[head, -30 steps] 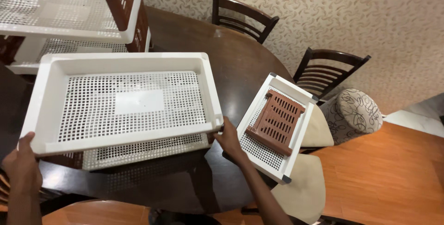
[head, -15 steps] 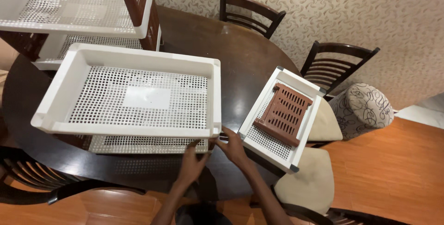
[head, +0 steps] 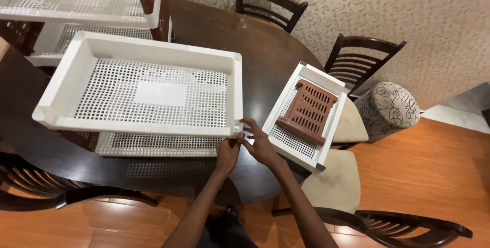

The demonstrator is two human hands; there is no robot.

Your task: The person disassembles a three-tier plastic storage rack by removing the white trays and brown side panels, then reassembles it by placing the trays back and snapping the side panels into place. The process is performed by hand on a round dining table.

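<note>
Head view: both hands meet at the near right corner of the large white perforated tray (head: 153, 92) on the desk (head: 265, 49), left hand (head: 227, 153) and right hand (head: 260, 143) fingers pinching its corner, tray's long axis running leftward away from them.

Both forearms are bare from the lower edge of the view up to the wrists, with no sleeve, cuff, watch or band showing on either. The left hand (head: 227, 153) and the right hand (head: 260, 143) are ungloved and carry no rings that can be made out (the fingers are small in this view). Both arms are slim and long.
</note>
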